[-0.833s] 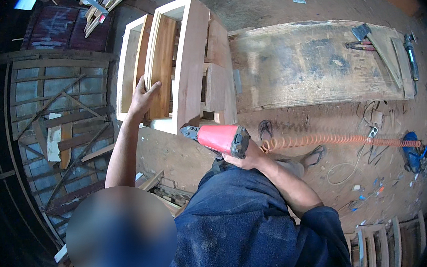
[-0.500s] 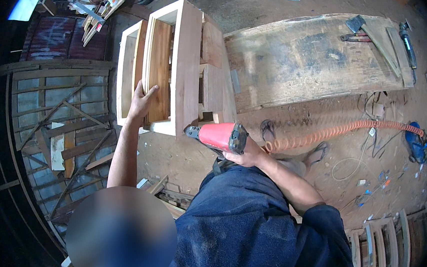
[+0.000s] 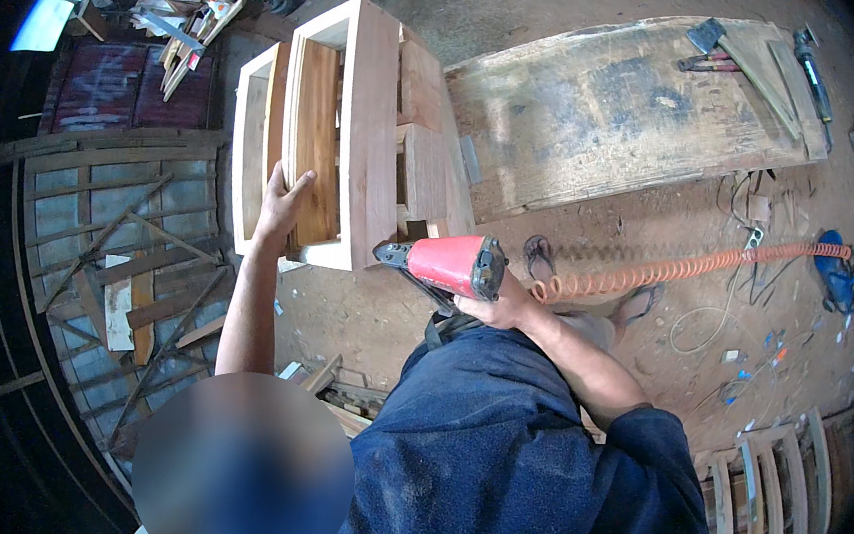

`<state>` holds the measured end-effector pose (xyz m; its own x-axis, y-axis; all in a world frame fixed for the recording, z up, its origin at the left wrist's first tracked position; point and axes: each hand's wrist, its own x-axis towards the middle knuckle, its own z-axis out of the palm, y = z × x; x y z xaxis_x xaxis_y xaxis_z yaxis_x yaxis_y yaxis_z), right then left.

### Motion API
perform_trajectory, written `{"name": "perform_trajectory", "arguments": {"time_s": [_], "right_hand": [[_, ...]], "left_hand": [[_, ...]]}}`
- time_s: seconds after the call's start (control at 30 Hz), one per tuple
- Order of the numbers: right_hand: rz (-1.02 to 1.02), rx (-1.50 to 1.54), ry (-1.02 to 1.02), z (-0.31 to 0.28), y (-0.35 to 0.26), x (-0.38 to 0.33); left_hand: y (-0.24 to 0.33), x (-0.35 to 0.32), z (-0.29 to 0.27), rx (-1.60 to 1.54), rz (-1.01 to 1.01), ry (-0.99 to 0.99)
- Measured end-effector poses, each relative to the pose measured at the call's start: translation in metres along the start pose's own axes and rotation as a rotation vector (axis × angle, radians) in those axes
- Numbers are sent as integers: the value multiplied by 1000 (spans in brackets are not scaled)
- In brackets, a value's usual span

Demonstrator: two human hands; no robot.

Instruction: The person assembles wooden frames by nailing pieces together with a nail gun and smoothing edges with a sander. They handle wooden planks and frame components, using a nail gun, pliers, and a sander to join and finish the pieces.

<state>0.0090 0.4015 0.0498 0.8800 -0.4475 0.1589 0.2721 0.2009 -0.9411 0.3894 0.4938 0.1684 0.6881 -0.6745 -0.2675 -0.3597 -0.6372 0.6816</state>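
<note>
A pale wooden cabinet frame (image 3: pixel 370 151) with drawer-like openings stands in front of me, left of centre. Set in it is a browner wooden board (image 3: pixel 315 140), and my left hand (image 3: pixel 284 200) is closed on that board's near edge, thumb on one side. My right hand (image 3: pixel 495 307) grips a red pneumatic nail gun (image 3: pixel 445 268) by its handle; most of the fingers are hidden behind it. The gun's dark nose points left, close to the cabinet's lower near corner. An orange coiled air hose (image 3: pixel 648 272) runs off to the right from behind my right hand.
A worn plywood-topped bench (image 3: pixel 576 120) extends right of the cabinet, bearing a hatchet (image 3: pixel 748 71), red-handled pliers (image 3: pixel 710 63) and a dark tool (image 3: pixel 812 76). Wood scraps lean on a slatted panel (image 3: pixel 122 221) at left. Slatted wooden pieces (image 3: pixel 785 480) stand lower right.
The nail gun has shifted slightly right, its nose still near the cabinet's corner. My left hand keeps its hold on the board. The hose has swayed a little.
</note>
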Motion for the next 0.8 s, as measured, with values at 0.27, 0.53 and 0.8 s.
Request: {"name": "perform_trajectory", "arguments": {"time_s": [0.27, 0.53, 0.8], "right_hand": [[-54, -160, -77, -1, 6, 0], [34, -53, -30, -3, 20, -4], [28, -91, -33, -4, 19, -5]], "left_hand": [[14, -8, 3, 25, -3, 7], [14, -6, 2, 44, 2, 10], [6, -1, -1, 20, -15, -18]]}}
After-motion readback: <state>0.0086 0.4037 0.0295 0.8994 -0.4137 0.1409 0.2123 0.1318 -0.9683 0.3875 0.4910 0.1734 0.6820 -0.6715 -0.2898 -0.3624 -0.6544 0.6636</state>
